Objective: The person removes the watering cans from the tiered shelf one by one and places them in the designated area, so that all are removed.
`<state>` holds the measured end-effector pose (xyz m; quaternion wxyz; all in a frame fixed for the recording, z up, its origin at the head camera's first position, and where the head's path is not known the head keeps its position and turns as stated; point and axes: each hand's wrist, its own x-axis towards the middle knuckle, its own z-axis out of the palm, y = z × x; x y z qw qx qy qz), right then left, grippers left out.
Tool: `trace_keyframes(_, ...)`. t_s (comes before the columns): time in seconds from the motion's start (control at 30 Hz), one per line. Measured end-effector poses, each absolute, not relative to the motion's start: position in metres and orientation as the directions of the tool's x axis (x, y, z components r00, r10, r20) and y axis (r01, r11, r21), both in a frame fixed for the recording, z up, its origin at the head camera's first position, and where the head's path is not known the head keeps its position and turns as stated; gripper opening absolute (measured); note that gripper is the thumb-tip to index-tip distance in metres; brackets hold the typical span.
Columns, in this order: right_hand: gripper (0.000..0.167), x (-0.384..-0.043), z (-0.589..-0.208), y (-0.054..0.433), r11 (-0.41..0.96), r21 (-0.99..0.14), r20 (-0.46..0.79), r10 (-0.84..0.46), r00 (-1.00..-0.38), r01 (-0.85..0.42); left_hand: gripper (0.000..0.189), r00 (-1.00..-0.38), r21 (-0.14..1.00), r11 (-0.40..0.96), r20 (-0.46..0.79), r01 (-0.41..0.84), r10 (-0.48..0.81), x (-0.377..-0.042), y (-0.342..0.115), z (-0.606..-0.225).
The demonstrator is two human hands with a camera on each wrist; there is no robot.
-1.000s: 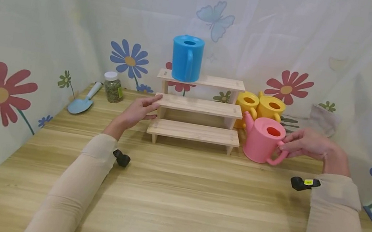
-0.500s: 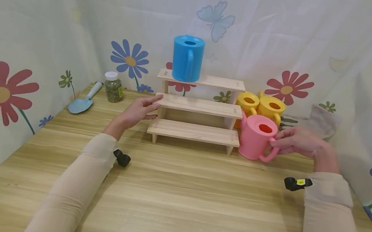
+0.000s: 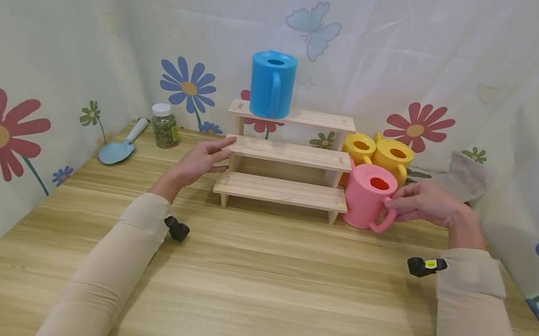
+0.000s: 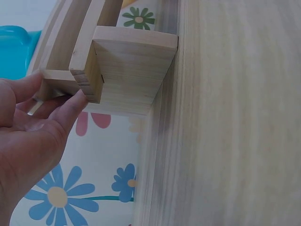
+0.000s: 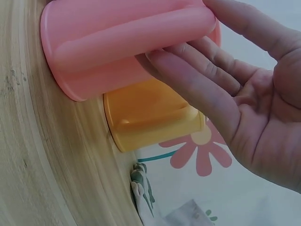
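Observation:
A three-tier wooden stand (image 3: 288,152) is in the middle of the head view. My left hand (image 3: 197,162) holds the left end of its middle step, thumb and fingers around the wood (image 4: 84,70). To the stand's right is a pink watering can (image 3: 366,203), upright and close against the lower step. My right hand (image 3: 426,204) pinches the top of its handle (image 5: 136,40) between thumb and fingers. A blue watering can (image 3: 263,86) stands on the top step, its handle facing me.
Two yellow watering cans (image 3: 393,154) stand behind the pink one. Further right lie dark-tined tools and a grey cloth (image 3: 464,177). At the left back are a white-lidded jar (image 3: 164,128) and a light-blue trowel (image 3: 116,153). A flowered curtain encloses the wooden table.
The pink watering can has moved left and slightly back with my right hand, nearer the stand. My left hand and the stand have stayed put.

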<state>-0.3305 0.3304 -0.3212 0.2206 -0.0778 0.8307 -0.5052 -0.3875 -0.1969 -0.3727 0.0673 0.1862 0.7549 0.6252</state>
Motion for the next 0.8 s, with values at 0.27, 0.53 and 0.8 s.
trace_keyframes(0.27, 0.044, -0.3303, -0.321, 0.3297, 0.477, -0.876, -0.266, -0.345, -0.9, 0.076, 0.052, -0.921, 0.97, 0.146, 0.13, 0.196, 0.368, -0.3877, -0.1965, -0.373)
trace_keyframes(0.53, 0.049, -0.3326, -0.3221, 0.3309, 0.495, -0.866, -0.256, -0.327, -0.91, 0.066, 0.051, -0.923, 0.97, 0.147, 0.128, 0.193, 0.364, -0.3876, -0.1953, -0.3717)
trace_keyframes(0.8, 0.051, -0.3363, -0.3248, 0.3296, 0.501, -0.864, -0.243, -0.312, -0.918, 0.059, 0.051, -0.925, 0.97, 0.151, 0.127, 0.191, 0.358, -0.3867, -0.1949, -0.3714)
